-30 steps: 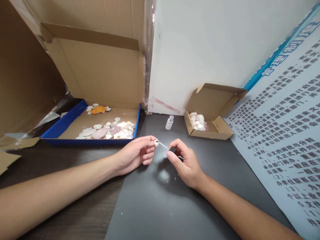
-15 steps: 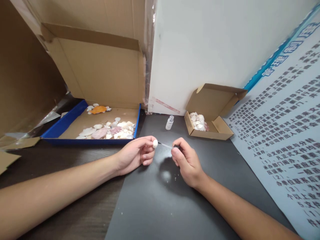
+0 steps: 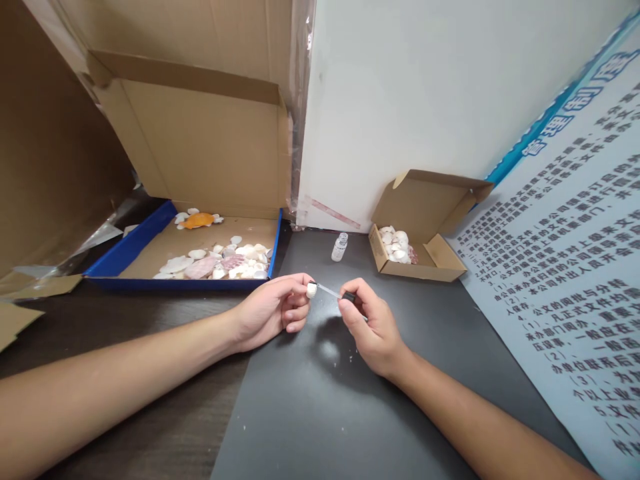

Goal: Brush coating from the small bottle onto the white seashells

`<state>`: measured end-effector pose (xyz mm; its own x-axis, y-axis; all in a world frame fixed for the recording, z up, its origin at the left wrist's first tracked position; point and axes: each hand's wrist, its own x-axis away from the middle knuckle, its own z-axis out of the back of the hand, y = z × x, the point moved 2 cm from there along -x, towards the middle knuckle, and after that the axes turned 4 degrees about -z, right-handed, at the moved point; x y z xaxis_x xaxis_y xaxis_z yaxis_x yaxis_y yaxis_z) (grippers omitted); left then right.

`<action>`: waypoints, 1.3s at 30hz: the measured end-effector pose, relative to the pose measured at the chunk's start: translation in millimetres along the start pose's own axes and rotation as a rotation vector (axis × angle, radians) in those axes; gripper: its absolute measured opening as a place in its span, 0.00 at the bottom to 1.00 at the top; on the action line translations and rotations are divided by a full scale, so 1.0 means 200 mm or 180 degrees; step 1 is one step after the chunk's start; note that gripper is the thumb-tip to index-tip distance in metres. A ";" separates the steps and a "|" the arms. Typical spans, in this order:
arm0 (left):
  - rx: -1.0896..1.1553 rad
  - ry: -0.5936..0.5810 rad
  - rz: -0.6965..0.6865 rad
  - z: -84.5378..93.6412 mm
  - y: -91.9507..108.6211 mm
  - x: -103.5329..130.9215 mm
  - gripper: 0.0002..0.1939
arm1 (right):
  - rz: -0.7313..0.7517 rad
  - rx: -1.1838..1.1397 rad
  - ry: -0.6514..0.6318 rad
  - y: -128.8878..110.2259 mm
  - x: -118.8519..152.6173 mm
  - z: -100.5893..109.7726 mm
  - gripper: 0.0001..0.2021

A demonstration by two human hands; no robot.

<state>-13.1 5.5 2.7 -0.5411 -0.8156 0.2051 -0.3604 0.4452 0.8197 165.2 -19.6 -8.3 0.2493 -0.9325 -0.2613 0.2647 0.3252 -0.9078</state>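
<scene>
Above the worktop, the left hand pinches a small white shell, probably light, stiff and brittle, best held by its edges. The right hand grips a black-capped brush.

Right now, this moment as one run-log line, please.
left hand: pinches small white shell | right hand: holds black-capped brush, tip at shell | bottle: standing uncapped beyond hands

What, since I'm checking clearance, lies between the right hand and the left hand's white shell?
Nothing visible obstructs: only the brush in the right hand spans the gap to the small white shell; the open bottle stands farther back.
</scene>
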 end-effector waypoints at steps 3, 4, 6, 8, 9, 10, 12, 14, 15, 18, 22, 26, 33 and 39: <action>-0.0047 -0.0048 -0.0008 0.00 0.00 0.00 0.05 | -0.0087 0.0046 0.0184 0.00 0.00 0.01 0.10; -0.0048 -0.0047 -0.0013 0.00 0.00 0.00 0.05 | -0.0073 -0.0052 0.0184 0.00 0.00 0.01 0.10; -0.0034 -0.0020 -0.0021 0.00 0.00 0.00 0.04 | -0.0014 -0.0183 0.0045 0.01 0.00 0.00 0.10; -0.0024 -0.0002 -0.0018 0.00 0.00 0.00 0.04 | 0.0025 -0.0068 -0.0061 0.01 0.00 0.00 0.09; -0.0025 -0.0003 -0.0014 0.00 0.00 0.00 0.04 | 0.0015 0.0043 -0.0039 0.00 0.00 0.00 0.09; -0.0029 -0.0010 -0.0009 0.00 0.00 0.00 0.04 | -0.0013 0.0123 0.0023 0.00 0.00 0.00 0.09; -0.0043 -0.0022 -0.0011 0.00 0.00 0.00 0.04 | -0.0050 0.0098 0.0162 0.00 0.00 0.01 0.10; -0.0044 -0.0014 -0.0021 0.00 0.00 0.00 0.04 | -0.0001 -0.0047 0.0134 0.00 0.00 0.01 0.10; -0.0036 -0.0001 -0.0029 0.00 0.00 0.00 0.04 | 0.0048 -0.0069 0.0064 -0.01 0.00 0.01 0.10; -0.0033 0.0013 -0.0053 0.00 -0.01 -0.01 0.04 | 0.0098 0.0170 -0.0006 -0.02 0.00 0.00 0.09; -0.0083 -0.0040 -0.0066 0.01 -0.01 -0.01 0.04 | 0.0011 0.0161 0.0231 -0.02 -0.01 0.01 0.11; -0.0076 0.0006 -0.0071 0.01 -0.01 -0.01 0.04 | 0.0203 0.0113 -0.0006 -0.03 0.00 0.00 0.09; -0.0096 -0.0053 -0.0043 0.00 -0.01 0.00 0.03 | 0.0118 0.0180 0.0194 -0.04 -0.01 0.01 0.10; -0.0010 0.0028 -0.0023 0.01 0.00 -0.01 0.03 | 0.0109 0.0182 -0.0105 -0.03 -0.01 0.00 0.09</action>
<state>-13.2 6.8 1.1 -0.5319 -0.8220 0.2037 -0.3619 0.4381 0.8228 164.0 -19.8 -3.0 0.2894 -0.9153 -0.2801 0.3081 0.3661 -0.8781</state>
